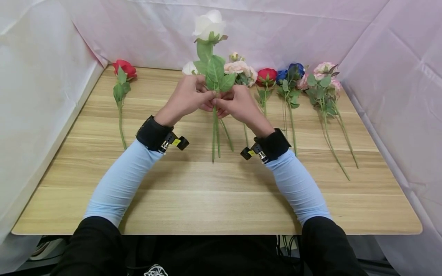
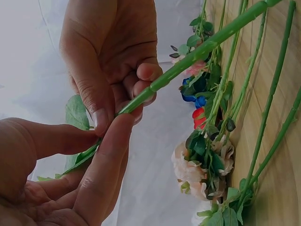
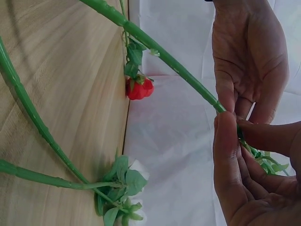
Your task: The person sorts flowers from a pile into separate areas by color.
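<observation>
A white artificial rose (image 1: 210, 26) stands upright above the table in the head view, its leaves just over the fingers. My left hand (image 1: 188, 96) pinches its green stem (image 2: 197, 55) between thumb and fingers. Close beside it, my right hand (image 1: 239, 104) pinches the same stem just under the leaves. The fingertips of both hands meet at the stem in the right wrist view, where the right hand (image 3: 263, 174) shows at lower right. Behind the held rose, white flowers (image 3: 138, 174) lie on the table with their stems toward me.
A red rose (image 1: 126, 69) lies alone at the left of the wooden table (image 1: 214, 207). Along the back right lie pale pink flowers (image 1: 238, 68), another red flower (image 1: 267, 75), blue flowers (image 1: 296, 71) and pink flowers (image 1: 324, 69). White cloth (image 1: 155, 34) encloses the back and sides.
</observation>
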The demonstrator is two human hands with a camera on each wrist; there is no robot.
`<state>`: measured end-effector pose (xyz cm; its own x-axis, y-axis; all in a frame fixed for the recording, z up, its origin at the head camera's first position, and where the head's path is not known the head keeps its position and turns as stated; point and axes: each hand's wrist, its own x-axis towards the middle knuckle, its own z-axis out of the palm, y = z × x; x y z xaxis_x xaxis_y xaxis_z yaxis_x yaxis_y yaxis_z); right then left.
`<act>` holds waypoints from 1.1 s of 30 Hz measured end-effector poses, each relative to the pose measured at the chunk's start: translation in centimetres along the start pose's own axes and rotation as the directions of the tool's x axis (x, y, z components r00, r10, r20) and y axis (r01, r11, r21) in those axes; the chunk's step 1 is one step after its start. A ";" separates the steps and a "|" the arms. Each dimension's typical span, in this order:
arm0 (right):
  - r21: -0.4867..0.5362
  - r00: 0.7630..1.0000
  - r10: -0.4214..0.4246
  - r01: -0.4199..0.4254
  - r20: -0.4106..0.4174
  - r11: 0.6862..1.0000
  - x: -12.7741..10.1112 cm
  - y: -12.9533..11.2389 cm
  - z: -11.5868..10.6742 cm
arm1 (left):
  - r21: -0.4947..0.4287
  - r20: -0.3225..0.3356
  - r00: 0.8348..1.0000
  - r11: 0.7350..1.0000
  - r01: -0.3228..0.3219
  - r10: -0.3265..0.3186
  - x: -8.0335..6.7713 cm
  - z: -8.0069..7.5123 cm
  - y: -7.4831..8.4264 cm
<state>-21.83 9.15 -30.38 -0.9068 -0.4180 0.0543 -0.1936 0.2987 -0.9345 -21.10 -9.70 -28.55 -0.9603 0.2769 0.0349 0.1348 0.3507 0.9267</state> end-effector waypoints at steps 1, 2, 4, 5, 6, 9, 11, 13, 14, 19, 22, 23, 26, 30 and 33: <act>0.012 1.000 0.003 -0.003 -0.002 1.000 0.0 0.0 0.1 | 0.003 -0.001 1.000 1.000 -0.002 0.002 0.0 0.0 -0.1; 0.024 1.000 0.008 -0.008 -0.004 1.000 0.1 0.1 0.1 | 0.004 -0.002 1.000 1.000 -0.002 0.002 0.0 0.0 -0.1; 0.040 1.000 0.015 -0.015 -0.006 0.999 0.1 0.1 0.2 | 0.006 -0.005 1.000 1.000 0.000 0.000 0.1 0.0 -0.2; 0.044 1.000 0.018 -0.018 -0.007 0.999 0.1 0.1 0.3 | 0.007 -0.004 1.000 1.000 0.005 -0.005 0.0 -0.1 -0.1; 0.045 1.000 0.020 -0.020 -0.008 0.999 0.1 0.1 0.3 | 0.007 -0.003 1.000 1.000 0.011 -0.011 0.1 -0.1 -0.1; 0.048 1.000 0.019 -0.019 -0.010 0.999 0.2 0.2 0.3 | 0.006 0.000 1.000 1.000 0.025 -0.025 0.1 -0.4 -0.1; 0.048 1.000 0.020 -0.020 -0.014 0.999 0.2 0.3 0.3 | -0.003 0.003 0.999 0.999 0.035 -0.035 0.0 -0.8 0.0; 0.037 0.999 0.029 -0.029 -0.019 0.999 0.3 0.4 0.3 | -0.023 -0.006 0.999 0.999 0.035 -0.036 0.0 -1.5 0.0; 0.028 0.999 0.035 -0.034 -0.022 0.999 0.4 0.5 0.3 | -0.037 -0.011 0.999 0.999 0.037 -0.038 -0.1 -1.9 0.0; -0.019 0.997 0.060 -0.061 -0.042 0.998 1.0 0.8 0.5 | -0.087 -0.068 0.995 0.994 0.063 -0.069 -0.3 -4.4 0.1; -0.042 0.996 0.075 -0.077 -0.052 0.996 1.7 1.0 0.8 | -0.108 -0.101 0.988 0.989 0.103 -0.114 -0.3 -5.8 0.0; -0.048 0.995 0.088 -0.090 -0.054 0.995 2.0 1.0 0.9 | -0.116 -0.109 0.986 0.986 0.116 -0.129 -0.3 -6.1 -0.1; -0.028 0.991 0.125 -0.126 -0.041 0.992 3.0 1.7 1.2 | -0.140 -0.129 0.979 0.980 0.139 -0.157 -0.2 -6.9 -0.5; 0.057 0.983 0.184 -0.184 -0.007 0.981 5.1 2.5 1.4 | -0.141 -0.157 0.972 0.978 0.151 -0.173 -0.1 -7.5 -0.8; 0.078 0.976 0.218 -0.219 0.017 0.973 6.8 2.6 1.4 | -0.128 -0.170 0.969 0.979 0.156 -0.177 0.0 -7.8 -0.9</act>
<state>-27.99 5.85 -32.94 -0.9207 -0.3572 -0.1569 0.0394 0.3150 -0.9483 -23.17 -16.96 -26.51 -0.9963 0.0538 -0.0665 -0.0494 0.2723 0.9610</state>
